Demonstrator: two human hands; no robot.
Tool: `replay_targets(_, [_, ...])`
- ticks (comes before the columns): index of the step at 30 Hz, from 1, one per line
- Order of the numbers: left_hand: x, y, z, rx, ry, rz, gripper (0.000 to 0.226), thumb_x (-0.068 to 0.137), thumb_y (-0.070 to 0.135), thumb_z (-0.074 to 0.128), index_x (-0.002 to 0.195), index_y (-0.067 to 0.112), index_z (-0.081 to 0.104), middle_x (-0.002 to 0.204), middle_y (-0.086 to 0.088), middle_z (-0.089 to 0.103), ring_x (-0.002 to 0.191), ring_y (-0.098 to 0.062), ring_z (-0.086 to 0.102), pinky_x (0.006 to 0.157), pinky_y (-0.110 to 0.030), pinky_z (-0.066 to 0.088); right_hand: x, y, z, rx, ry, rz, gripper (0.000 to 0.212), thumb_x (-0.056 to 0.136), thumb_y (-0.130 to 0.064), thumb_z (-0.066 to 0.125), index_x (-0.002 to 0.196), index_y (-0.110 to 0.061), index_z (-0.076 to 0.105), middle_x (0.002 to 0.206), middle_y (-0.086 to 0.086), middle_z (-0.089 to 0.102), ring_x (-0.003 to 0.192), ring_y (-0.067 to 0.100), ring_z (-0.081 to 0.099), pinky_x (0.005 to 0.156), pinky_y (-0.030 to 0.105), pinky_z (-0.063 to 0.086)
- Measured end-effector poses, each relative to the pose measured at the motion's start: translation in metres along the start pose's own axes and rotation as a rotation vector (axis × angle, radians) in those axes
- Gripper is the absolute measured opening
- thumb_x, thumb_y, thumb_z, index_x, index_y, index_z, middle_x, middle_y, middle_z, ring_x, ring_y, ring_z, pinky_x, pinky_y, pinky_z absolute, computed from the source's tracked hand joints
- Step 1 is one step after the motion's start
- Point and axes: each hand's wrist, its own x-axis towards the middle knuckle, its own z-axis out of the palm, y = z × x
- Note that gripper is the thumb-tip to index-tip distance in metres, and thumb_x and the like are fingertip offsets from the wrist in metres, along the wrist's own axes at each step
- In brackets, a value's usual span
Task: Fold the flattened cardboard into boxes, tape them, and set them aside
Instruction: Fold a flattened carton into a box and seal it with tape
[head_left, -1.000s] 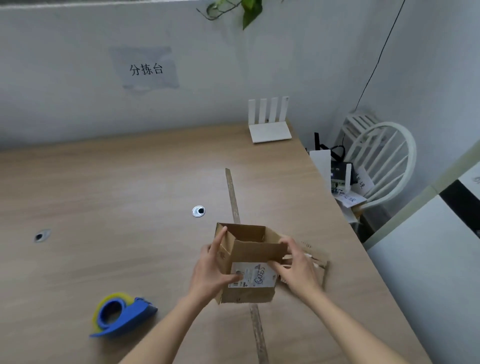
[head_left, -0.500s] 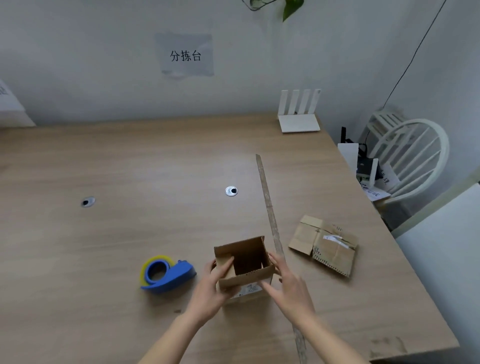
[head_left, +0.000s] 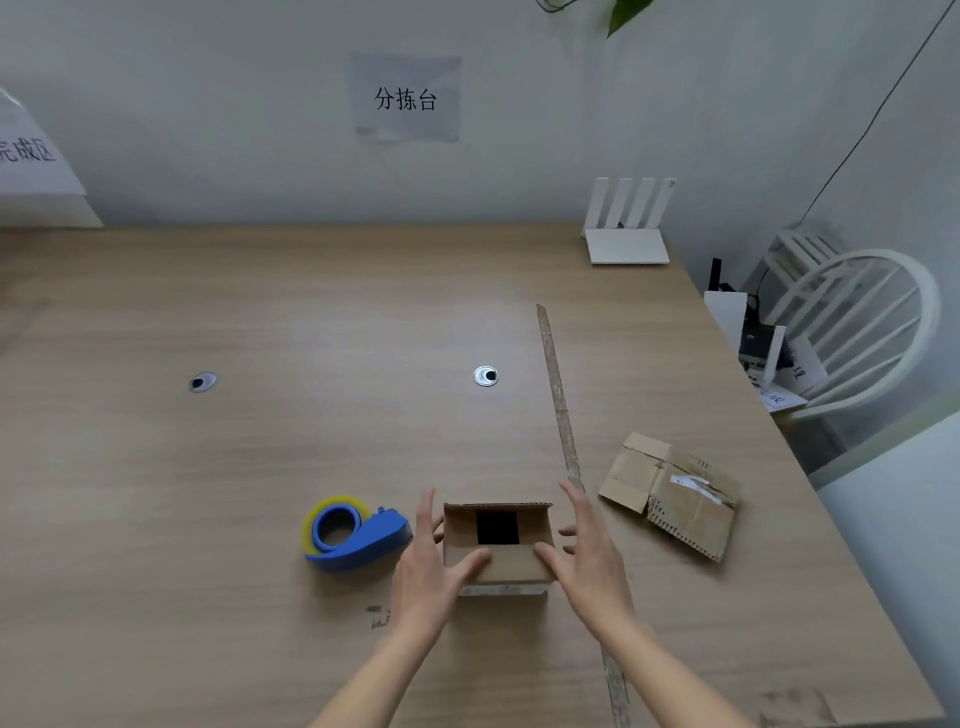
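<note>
both hands are working a small cardboard box (head_left: 497, 545) standing on the wooden table (head_left: 260, 467). left hand (head_left: 431, 569) is lying against its left side, fingers spread, thumb pressing the near flap down. right hand (head_left: 589, 558) is mirroring it on the right side, fingers apart. a blue tape dispenser (head_left: 353, 532) is sitting just beside on the left, and a flattened cardboard piece (head_left: 672, 493) is lying near on the right.
</note>
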Motion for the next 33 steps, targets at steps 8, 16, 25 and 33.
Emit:
replay_targets(8, [0.000,-0.001,-0.008,0.166,-0.049,0.139,0.047,0.086,0.058,0.067,0.130,0.044,0.062,0.144,0.012,0.054,0.129,-0.010,0.053,0.094,-0.023,0.046,-0.003,0.003,0.006,-0.318,-0.180,-0.115,0.060,0.093,-0.064,0.054,0.149,-0.045,0.042,0.162,-0.026,0.022,0.147,0.001,0.026,0.110,0.026,0.040])
replay_targets(16, [0.006,-0.011,-0.023,0.237,-0.053,0.153,0.054,0.092,0.064,0.054,0.143,0.046,0.050,0.155,0.017,0.041,0.140,-0.004,0.040,0.109,-0.028,0.042,0.005,-0.002,0.023,-0.260,-0.164,-0.183,0.048,0.095,-0.053,0.059,0.142,-0.041,0.054,0.156,-0.024,0.032,0.150,0.002,0.021,0.123,0.022,0.008])
replay_targets(25, [0.041,-0.087,-0.069,0.786,-0.065,-0.035,0.086,0.090,0.072,0.050,0.159,0.040,0.010,0.135,0.001,0.051,0.120,-0.018,0.050,0.107,-0.031,0.038,-0.013,0.005,0.034,-0.352,-0.229,-0.195,0.048,0.098,-0.040,0.061,0.144,-0.045,0.050,0.159,-0.022,0.030,0.150,0.005,0.026,0.122,0.026,0.023])
replay_targets(33, [0.060,-0.095,-0.061,0.739,-0.144,-0.118,0.067,0.099,0.064,0.038,0.157,0.045,0.013,0.101,0.000,0.050,0.084,-0.014,0.054,0.068,-0.027,0.046,-0.004,0.001,0.036,-0.444,-0.180,-0.283,0.044,0.086,-0.026,0.077,0.129,-0.026,0.068,0.122,-0.005,0.061,0.110,0.022,0.060,0.090,0.032,0.049])
